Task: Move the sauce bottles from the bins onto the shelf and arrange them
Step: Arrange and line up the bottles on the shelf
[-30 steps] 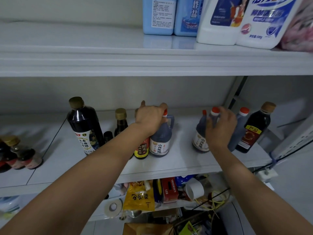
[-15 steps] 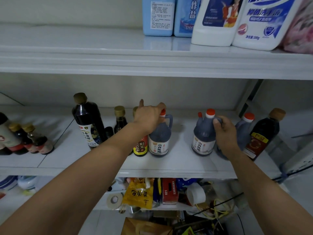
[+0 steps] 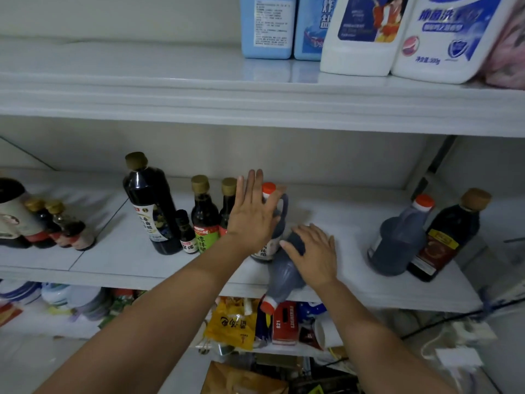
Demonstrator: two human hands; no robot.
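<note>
Lying jug: one grey jug (image 3: 284, 277) with an orange-red cap lies on its side on the middle shelf (image 3: 113, 251). Its cap end pokes out past the front edge and points down.
Right hand: the right hand (image 3: 315, 253) is palm down on the lying jug's base end, with thumb and fingers curled round the body.
Left hand: the left hand (image 3: 251, 214) is just behind and left of the lying jug, fingers straight and close together. Its palm is flat against the upright jug (image 3: 267, 248), and it grasps nothing.
Jugs: three grey, orange-capped jugs in all. The upright jug stands just behind the lying jug, and the third jug (image 3: 397, 243) stands well to its right.
Beyond the third jug: one brown-capped bottle (image 3: 451, 237), dark and farthest right.
Left of the lying jug: four dark bottles stand close together. They are a gold-capped bottle (image 3: 228, 203) partly behind the left hand, a green-labelled bottle (image 3: 204, 220), a small black-capped bottle (image 3: 186, 234) and a tall dark bottle (image 3: 152, 206).
Far left of the lying jug: three more, namely one large bottle (image 3: 11, 220) at the picture's edge and two small gold-capped bottles (image 3: 42, 223) (image 3: 71, 231).
Shelf total: eleven bottles.
Above the lying jug: the top shelf (image 3: 142, 89) holds two blue containers (image 3: 267, 27) (image 3: 309, 27) and two white bottles (image 3: 363, 32) (image 3: 443, 38).
Below the lying jug: one yellow packet (image 3: 231, 322) and one red box (image 3: 284, 322).
</note>
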